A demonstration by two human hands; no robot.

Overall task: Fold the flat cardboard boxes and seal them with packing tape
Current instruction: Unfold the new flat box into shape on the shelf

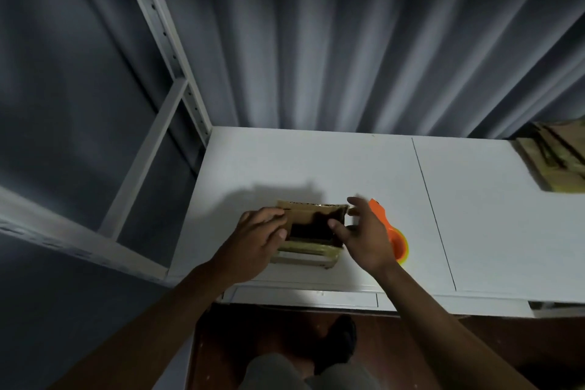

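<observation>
The left hand (258,233) rests on the left end of a small cardboard box (311,233), its fingers curled over the top edge and its thumb lying along the near side. The right hand (364,233) is at the box's right end with its fingers spread and loosely bent; the thumb tip touches the top of the box, while the forefinger reaches past the far right corner. Whether that hand actually grips the box cannot be told.

The box stands on the white bench (316,161), near its front edge and towards the left. It is brown, low and oblong, and its top is open onto a dark inside. A flap stands along the far side, and glossy yellowish tape shows on the near wall.

Just to the right of the box, partly hidden by the right hand, lies an orange tape dispenser (391,231). Well apart, at the far right of the bench, lies a stack of flat cardboard (554,161).
</observation>
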